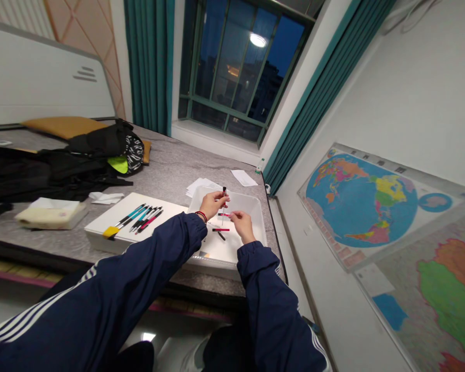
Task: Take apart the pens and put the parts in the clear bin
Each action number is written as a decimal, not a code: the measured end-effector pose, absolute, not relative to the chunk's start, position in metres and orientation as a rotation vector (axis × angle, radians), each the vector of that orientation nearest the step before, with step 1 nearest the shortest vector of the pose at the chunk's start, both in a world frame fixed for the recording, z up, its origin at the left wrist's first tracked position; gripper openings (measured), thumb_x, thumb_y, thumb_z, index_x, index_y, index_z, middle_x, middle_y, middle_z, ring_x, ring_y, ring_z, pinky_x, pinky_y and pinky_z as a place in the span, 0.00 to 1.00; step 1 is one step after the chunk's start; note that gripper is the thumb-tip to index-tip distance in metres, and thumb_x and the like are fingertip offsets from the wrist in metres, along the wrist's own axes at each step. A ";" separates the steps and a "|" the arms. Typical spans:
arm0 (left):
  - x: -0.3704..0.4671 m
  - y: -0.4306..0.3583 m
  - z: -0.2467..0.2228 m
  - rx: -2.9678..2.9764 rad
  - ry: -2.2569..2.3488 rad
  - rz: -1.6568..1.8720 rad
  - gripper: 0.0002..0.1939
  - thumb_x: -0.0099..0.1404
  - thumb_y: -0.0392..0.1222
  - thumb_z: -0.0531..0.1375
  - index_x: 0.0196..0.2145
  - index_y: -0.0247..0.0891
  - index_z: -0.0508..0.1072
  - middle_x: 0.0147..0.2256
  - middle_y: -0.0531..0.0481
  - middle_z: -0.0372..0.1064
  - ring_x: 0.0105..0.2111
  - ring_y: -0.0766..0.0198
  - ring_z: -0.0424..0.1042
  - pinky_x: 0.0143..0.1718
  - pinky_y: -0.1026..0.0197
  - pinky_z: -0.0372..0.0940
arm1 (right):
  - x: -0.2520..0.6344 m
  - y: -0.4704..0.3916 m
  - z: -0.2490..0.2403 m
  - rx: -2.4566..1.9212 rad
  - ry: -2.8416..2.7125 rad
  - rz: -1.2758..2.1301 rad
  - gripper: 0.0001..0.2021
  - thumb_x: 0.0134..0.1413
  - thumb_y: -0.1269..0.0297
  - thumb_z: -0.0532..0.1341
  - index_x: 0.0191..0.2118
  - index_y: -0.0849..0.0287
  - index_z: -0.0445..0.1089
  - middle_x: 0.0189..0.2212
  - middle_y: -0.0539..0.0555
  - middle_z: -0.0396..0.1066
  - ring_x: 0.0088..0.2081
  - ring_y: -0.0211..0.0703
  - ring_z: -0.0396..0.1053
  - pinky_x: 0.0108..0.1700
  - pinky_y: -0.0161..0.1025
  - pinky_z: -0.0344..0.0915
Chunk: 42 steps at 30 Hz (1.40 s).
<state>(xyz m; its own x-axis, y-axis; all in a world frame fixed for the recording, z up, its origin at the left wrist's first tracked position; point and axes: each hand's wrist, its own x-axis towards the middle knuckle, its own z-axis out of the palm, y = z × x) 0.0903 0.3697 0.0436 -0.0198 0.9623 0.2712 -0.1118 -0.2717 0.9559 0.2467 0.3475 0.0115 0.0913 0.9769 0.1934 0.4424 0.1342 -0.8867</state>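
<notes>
Above a white tray (pixel 259 217), my left hand (pixel 212 204) pinches a dark-topped pen part (pixel 224 193) held upright, with a thin length pointing down. Just right of it, my right hand (pixel 242 224) has its fingers closed on a red pen part (pixel 226 214) lying roughly level. Below the hands, a red and black pen piece (pixel 221 230) and a small black piece (pixel 221 236) lie in the tray. To the left, several blue, black and red pens (pixel 141 218) lie side by side on a white box (pixel 101 219), near a yellow-and-black piece (pixel 110 232).
Loose white papers (pixel 244 178) and a small bottle (pixel 260 166) are behind the tray. A black bag (pixel 101 142), a tissue pack (pixel 51 213) and a crumpled tissue (pixel 106 198) sit to the left on the grey table (pixel 170 155). A wall with maps stands right.
</notes>
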 end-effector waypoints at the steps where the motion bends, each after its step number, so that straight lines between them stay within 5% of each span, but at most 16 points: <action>1: 0.091 0.369 0.044 1.320 0.953 1.430 0.17 0.56 0.50 0.66 0.37 0.34 0.75 0.34 0.43 0.77 0.25 0.64 0.75 0.28 0.63 0.67 | 0.244 0.346 0.012 -1.405 -1.562 0.768 0.10 0.48 0.58 0.63 0.33 0.59 0.76 0.33 0.54 0.77 0.36 0.44 0.73 0.43 0.40 0.68; 7: 0.090 0.372 0.042 1.358 0.897 1.410 0.17 0.57 0.50 0.65 0.37 0.33 0.75 0.36 0.40 0.78 0.32 0.61 0.77 0.33 0.61 0.68 | 0.241 0.339 0.012 -1.497 -1.734 0.780 0.08 0.50 0.62 0.63 0.28 0.60 0.75 0.24 0.53 0.75 0.28 0.43 0.71 0.37 0.38 0.66; 11: 0.090 0.376 0.036 1.388 1.021 1.464 0.14 0.58 0.48 0.64 0.37 0.35 0.77 0.35 0.42 0.78 0.31 0.61 0.76 0.33 0.62 0.67 | 0.246 0.340 0.009 -1.662 -1.699 0.633 0.16 0.39 0.63 0.71 0.38 0.60 0.76 0.32 0.56 0.77 0.37 0.48 0.73 0.44 0.41 0.66; 14: 0.090 0.377 0.029 1.593 1.082 1.410 0.10 0.56 0.46 0.65 0.34 0.38 0.80 0.34 0.46 0.78 0.32 0.60 0.75 0.38 0.59 0.68 | 0.247 0.342 0.012 -1.568 -1.614 0.572 0.13 0.50 0.59 0.64 0.40 0.60 0.74 0.37 0.57 0.77 0.39 0.45 0.73 0.46 0.39 0.66; 20: 0.088 0.374 0.016 1.984 1.269 1.281 0.06 0.54 0.41 0.67 0.32 0.44 0.82 0.30 0.46 0.75 0.33 0.56 0.73 0.44 0.57 0.65 | 0.244 0.340 0.022 -1.466 -1.143 1.016 0.20 0.64 0.52 0.46 0.42 0.61 0.69 0.32 0.56 0.75 0.22 0.36 0.69 0.26 0.34 0.66; 25: 0.091 0.374 0.014 2.199 1.256 1.077 0.08 0.58 0.37 0.63 0.33 0.44 0.83 0.30 0.45 0.72 0.34 0.57 0.72 0.43 0.58 0.64 | 0.242 0.335 0.020 -1.474 -1.123 1.176 0.11 0.59 0.58 0.56 0.37 0.61 0.68 0.30 0.55 0.74 0.18 0.33 0.65 0.20 0.31 0.62; 29: 0.091 0.373 0.015 2.246 1.264 1.118 0.19 0.57 0.28 0.57 0.43 0.41 0.80 0.37 0.43 0.70 0.38 0.57 0.71 0.46 0.57 0.64 | 0.243 0.338 0.015 -1.481 -1.178 1.143 0.08 0.55 0.61 0.59 0.36 0.61 0.68 0.29 0.54 0.74 0.22 0.36 0.68 0.23 0.32 0.65; 33: 0.087 0.370 0.019 2.267 1.387 1.235 0.33 0.51 0.20 0.52 0.52 0.39 0.73 0.43 0.42 0.69 0.45 0.56 0.69 0.52 0.55 0.62 | 0.249 0.344 0.011 -1.537 -1.309 0.761 0.09 0.49 0.65 0.62 0.38 0.59 0.71 0.36 0.56 0.76 0.36 0.42 0.73 0.39 0.38 0.69; 36: 0.086 0.368 0.020 2.305 1.405 1.232 0.31 0.49 0.20 0.52 0.49 0.38 0.74 0.43 0.43 0.70 0.45 0.56 0.68 0.53 0.54 0.62 | 0.252 0.347 0.009 -1.588 -1.426 0.528 0.10 0.48 0.66 0.62 0.38 0.60 0.74 0.42 0.58 0.75 0.45 0.45 0.71 0.49 0.39 0.65; 42: 0.085 0.366 0.040 2.171 1.304 1.435 0.21 0.53 0.24 0.49 0.38 0.35 0.76 0.37 0.46 0.75 0.40 0.60 0.72 0.48 0.57 0.65 | 0.248 0.345 0.011 -1.661 -1.624 0.483 0.10 0.54 0.66 0.57 0.35 0.60 0.75 0.34 0.55 0.77 0.37 0.42 0.71 0.43 0.36 0.63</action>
<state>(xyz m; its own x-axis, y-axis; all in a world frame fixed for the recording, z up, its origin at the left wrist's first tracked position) 0.0846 0.3659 0.0404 0.1242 0.7720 0.6233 0.5466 -0.5776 0.6064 0.2476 0.3451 0.0108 0.1235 0.9651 0.2311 0.6819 0.0867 -0.7263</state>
